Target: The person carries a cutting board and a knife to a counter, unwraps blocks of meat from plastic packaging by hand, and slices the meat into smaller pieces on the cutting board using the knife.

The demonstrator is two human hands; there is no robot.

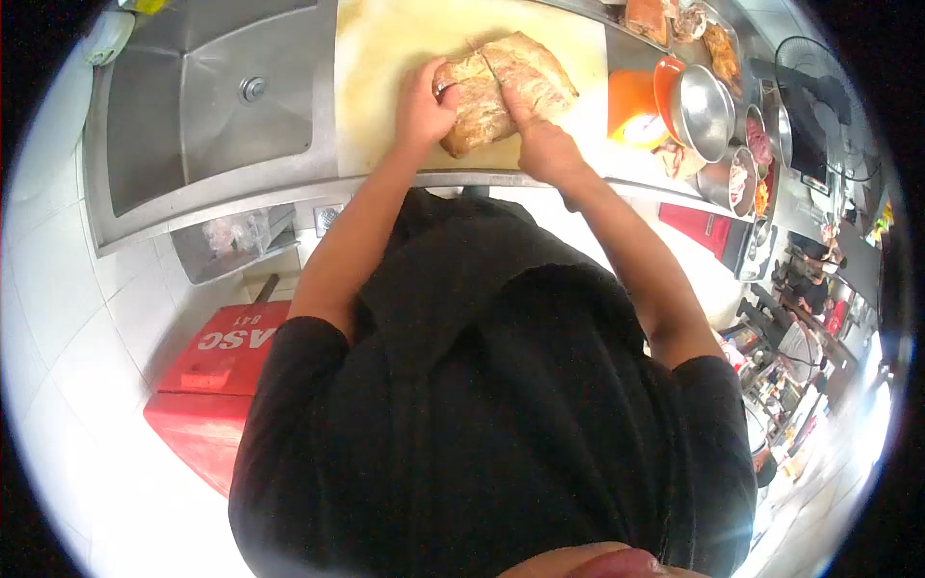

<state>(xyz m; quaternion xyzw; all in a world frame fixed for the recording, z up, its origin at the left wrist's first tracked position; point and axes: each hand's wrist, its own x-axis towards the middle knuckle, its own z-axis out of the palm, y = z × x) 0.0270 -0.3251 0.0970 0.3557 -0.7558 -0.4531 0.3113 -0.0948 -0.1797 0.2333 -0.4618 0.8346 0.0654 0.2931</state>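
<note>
A large browned slab of cooked meat [469, 111] lies on the pale cutting board [376, 58]. My left hand [424, 108] grips its left end, with thumb and fingers curled against the surface. On the near side of the meat, my right hand [546, 146] is closed, its index finger stretched forward along the top. A thin dark line, which looks like a knife blade [491, 69] seen from above, runs ahead of that finger across the middle of the slab. The handle is hidden inside my right hand.
A steel sink [252, 144] adjoins the board on the left. To the right stand an orange container [631, 96], a metal bowl [700, 114] and several food bowls. A tray of meat [665, 21] is at the far right. A red box [207, 376] stands below left.
</note>
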